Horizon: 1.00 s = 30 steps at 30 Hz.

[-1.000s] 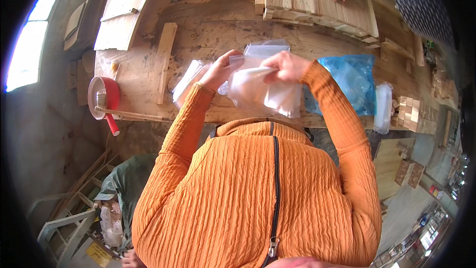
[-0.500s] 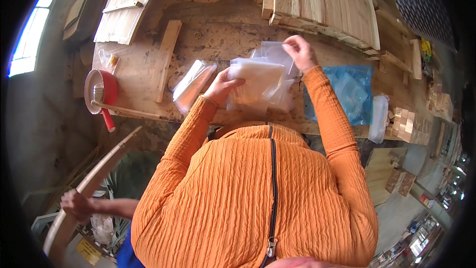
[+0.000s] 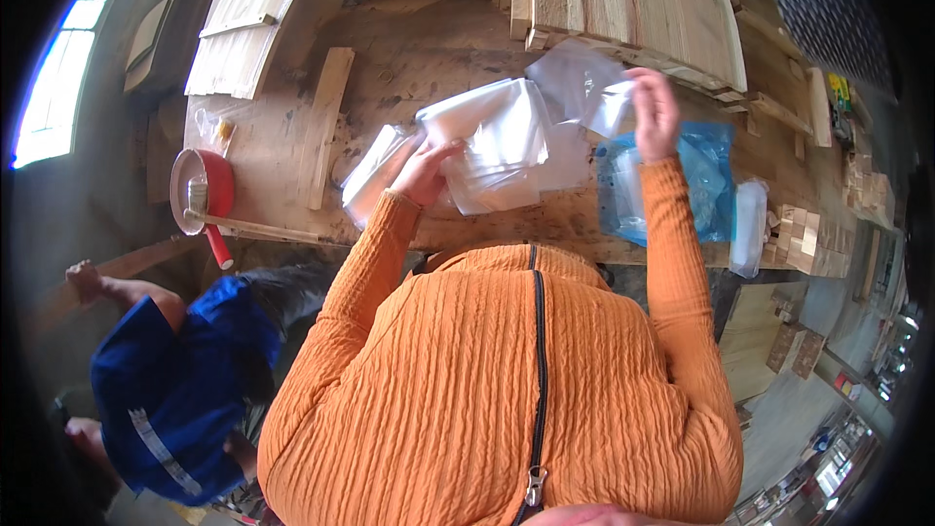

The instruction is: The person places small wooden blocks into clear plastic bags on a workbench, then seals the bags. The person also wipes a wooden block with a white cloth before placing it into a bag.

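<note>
A stack of clear plastic bags (image 3: 492, 146) lies on the wooden workbench (image 3: 409, 49) in front of me. My left hand (image 3: 429, 168) presses down on the stack's near left corner. My right hand (image 3: 654, 112) is raised to the right and pinches one clear bag (image 3: 582, 86), lifting it off the stack toward the bench's far side. Both arms wear orange ribbed sleeves.
A blue plastic bag (image 3: 703, 185) lies right of the stack, a rolled clear bag (image 3: 751, 229) and small wooden blocks (image 3: 806, 239) beyond. Wooden boards (image 3: 638, 0) are stacked at the back. A red pan with a brush (image 3: 200, 197) sits left. A person in blue (image 3: 170, 390) crouches lower left.
My right hand has pulled one clear bag up and to the right, away from the stack. My left hand stayed on the stack. The person in blue moved further into view at lower left.
</note>
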Each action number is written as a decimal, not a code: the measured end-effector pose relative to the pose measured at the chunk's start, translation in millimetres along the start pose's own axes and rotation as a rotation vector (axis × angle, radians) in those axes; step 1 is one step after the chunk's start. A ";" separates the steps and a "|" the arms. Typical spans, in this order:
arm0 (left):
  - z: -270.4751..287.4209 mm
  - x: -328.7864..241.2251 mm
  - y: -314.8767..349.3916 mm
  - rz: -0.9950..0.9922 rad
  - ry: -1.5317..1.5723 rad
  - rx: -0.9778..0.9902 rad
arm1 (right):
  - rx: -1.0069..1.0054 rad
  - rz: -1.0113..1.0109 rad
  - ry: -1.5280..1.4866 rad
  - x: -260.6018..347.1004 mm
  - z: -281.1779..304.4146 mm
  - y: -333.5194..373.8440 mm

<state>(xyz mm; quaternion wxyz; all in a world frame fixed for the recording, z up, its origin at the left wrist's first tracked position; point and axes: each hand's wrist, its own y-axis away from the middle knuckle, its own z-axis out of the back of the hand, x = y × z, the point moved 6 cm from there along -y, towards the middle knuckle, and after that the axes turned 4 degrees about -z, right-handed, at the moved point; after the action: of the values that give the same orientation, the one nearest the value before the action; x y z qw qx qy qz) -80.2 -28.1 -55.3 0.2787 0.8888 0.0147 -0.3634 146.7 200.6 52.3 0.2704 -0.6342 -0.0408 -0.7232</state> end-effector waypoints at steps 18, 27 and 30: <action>-17.4 12.5 -5.5 0.135 -0.035 0.248 | 0.491 0.389 0.652 8.7 -112.2 59.8; -50.5 -0.9 -14.9 -0.028 -0.321 0.350 | 0.803 0.023 0.695 7.7 -139.5 26.9; -37.4 -0.7 -17.4 0.030 -0.293 0.267 | 0.611 0.142 0.726 16.3 -124.3 10.1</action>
<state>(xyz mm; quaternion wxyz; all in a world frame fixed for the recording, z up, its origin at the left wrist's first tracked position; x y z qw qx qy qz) -60.8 5.6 -41.6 0.1629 0.8555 -0.0877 -0.4836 39.0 136.6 40.9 0.4900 -0.2334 -0.1108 -0.8326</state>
